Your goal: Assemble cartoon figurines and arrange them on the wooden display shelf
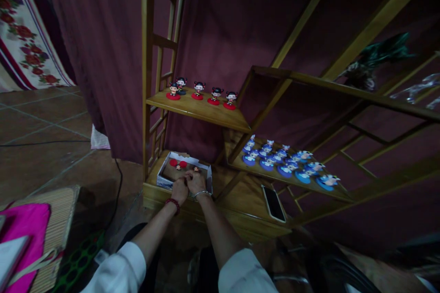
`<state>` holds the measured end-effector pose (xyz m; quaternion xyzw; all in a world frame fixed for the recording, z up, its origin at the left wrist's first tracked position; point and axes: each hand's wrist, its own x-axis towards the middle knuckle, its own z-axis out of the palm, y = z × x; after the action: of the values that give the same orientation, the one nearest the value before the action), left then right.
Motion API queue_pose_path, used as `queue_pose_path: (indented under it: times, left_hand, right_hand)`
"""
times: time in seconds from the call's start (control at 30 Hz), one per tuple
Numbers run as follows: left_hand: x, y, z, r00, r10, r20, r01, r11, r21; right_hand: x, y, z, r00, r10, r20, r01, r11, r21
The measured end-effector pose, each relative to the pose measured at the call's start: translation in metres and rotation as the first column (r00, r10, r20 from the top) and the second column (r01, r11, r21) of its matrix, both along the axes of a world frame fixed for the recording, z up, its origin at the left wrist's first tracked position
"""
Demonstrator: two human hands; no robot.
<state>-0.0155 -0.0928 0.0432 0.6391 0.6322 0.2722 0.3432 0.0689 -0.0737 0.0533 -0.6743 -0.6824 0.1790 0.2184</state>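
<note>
Both of my hands are together over an open shallow cardboard box [160,178] on the bottom shelf. My left hand [180,190], with a dark red bead bracelet at the wrist, has its fingers bent inward and touching the right. My right hand [196,183], wearing a pale bracelet, is also closed at the fingertips; what lies between the fingers is too small to make out. Just beyond the right fingers shows the dark-haired head of a small figurine [196,169]. Farther left in the box lie another small figurine [178,167] and two red round bases [183,164].
Several red-based figurines [216,95] stand on the shelf above. Blue-based figurines [270,161] fill the slanted-looking shelf to the right. A phone [274,203] lies beside the box. Wooden posts [147,55] frame the shelves. At left are a cable [119,178] and a woven mat [65,210].
</note>
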Motion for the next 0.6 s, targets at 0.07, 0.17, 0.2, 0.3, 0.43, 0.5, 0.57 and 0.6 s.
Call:
queue_pose_path:
  times: [0.07, 0.17, 0.2, 0.3, 0.43, 0.5, 0.57, 0.6]
  left_hand:
    - [0.002, 0.004, -0.003, 1.000, 0.008, 0.017, -0.008, 1.000, -0.020]
    - [0.004, 0.010, -0.005, 0.998, 0.019, 0.052, -0.017, 0.999, -0.047]
    - [0.005, 0.012, -0.006, 0.998, 0.023, 0.067, -0.020, 0.998, -0.055]
    - [0.007, 0.017, -0.009, 0.994, 0.036, 0.106, -0.028, 0.997, -0.078]
    - [0.008, 0.025, -0.015, 0.977, 0.074, 0.199, -0.050, 0.991, -0.122]
    - [0.008, 0.029, -0.019, 0.953, 0.121, 0.277, -0.078, 0.984, -0.162]
    - [0.009, 0.033, -0.024, 0.933, 0.160, 0.323, -0.100, 0.975, -0.197]
    - [0.010, 0.035, -0.026, 0.928, 0.173, 0.330, -0.108, 0.972, -0.207]
  right_hand:
    - [0.002, 0.004, -0.005, 1.000, -0.008, -0.016, 0.008, 1.000, -0.014]
    - [0.004, 0.011, -0.011, 0.999, -0.024, -0.034, 0.023, 0.999, -0.024]
    - [0.005, 0.013, -0.013, 0.999, -0.030, -0.037, 0.029, 0.999, -0.027]
    - [0.007, 0.018, -0.018, 0.998, -0.041, -0.047, 0.039, 0.998, -0.040]
    - [0.009, 0.022, -0.024, 0.997, -0.034, -0.063, 0.030, 0.998, -0.052]
    - [0.010, 0.024, -0.027, 0.998, -0.025, -0.066, 0.021, 0.998, -0.056]
    - [0.011, 0.026, -0.030, 0.997, -0.020, -0.075, 0.016, 0.998, -0.056]
    - [0.012, 0.027, -0.032, 0.997, -0.020, -0.081, 0.016, 0.998, -0.057]
